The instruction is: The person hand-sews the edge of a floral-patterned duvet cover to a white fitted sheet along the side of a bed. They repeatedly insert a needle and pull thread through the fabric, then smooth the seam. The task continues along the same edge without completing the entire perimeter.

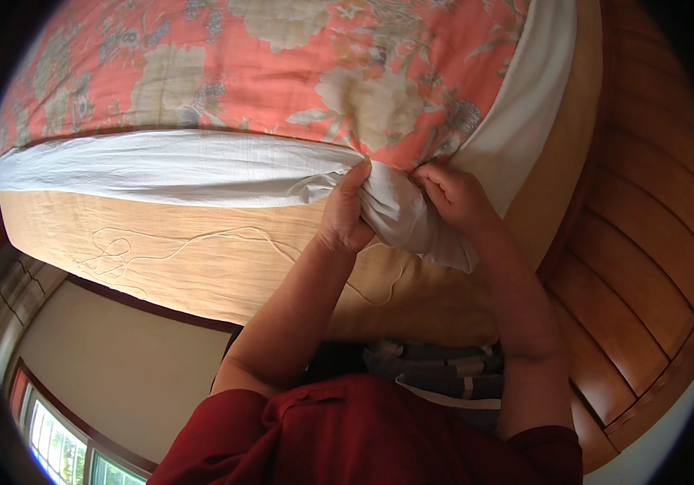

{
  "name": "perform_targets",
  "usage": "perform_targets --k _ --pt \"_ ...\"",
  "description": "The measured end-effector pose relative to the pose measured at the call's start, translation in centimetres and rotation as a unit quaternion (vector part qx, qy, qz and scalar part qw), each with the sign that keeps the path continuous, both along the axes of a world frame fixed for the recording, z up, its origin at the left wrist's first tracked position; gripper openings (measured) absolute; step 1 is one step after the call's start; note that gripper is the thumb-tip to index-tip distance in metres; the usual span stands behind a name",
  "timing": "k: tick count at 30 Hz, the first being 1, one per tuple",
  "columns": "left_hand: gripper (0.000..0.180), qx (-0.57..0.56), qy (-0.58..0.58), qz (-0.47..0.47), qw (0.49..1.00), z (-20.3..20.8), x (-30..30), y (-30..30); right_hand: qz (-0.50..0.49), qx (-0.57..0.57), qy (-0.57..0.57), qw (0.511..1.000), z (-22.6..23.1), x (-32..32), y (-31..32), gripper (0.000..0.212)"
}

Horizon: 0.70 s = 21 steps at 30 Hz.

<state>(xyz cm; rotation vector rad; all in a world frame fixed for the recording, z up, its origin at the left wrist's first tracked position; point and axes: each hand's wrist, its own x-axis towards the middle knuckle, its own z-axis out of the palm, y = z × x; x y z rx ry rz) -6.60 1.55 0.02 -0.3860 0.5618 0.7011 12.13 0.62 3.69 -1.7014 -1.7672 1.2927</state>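
A quilt with a coral floral top (266, 81) and a white cloth border (177, 166) lies over a tan mattress (56, 222). My left hand (349, 208) is closed on the white border, thumb pressed up near the seam where it meets the coral cloth. Just to its right, my right hand (454, 196) is closed too, its curled fingers pinching the quilt at that same seam. Between the hands the white cloth is bunched and hangs down in folds. Whether the right fingertips hold anything small besides the cloth is hidden. A long pale thread (193, 237) trails in loops across the mattress, passing below my left wrist.
A brown slatted wooden headboard (638, 267) borders the bed on the right. Folded dark checked fabric (436, 364) lies close to my body. A window (56, 436) and a pale wall panel (121, 356) are at the lower left.
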Motion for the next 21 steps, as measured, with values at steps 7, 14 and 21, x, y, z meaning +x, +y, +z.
perform_targets --k 7,14,21 --pt "0.038 -0.002 0.011 0.016 1.0 0.26 0.04 0.3 0.003 -0.002 -0.021 1.0 0.13 0.54 -0.09 0.014" --pt "0.037 -0.023 0.02 0.016 0.999 0.22 0.08 0.38 0.006 0.0 -0.028 1.0 -0.15 0.85 -0.12 0.013" --pt "0.036 -0.026 0.037 0.011 0.999 0.23 0.25 0.28 0.022 0.009 -0.036 0.999 -0.69 0.7 -0.12 0.013"
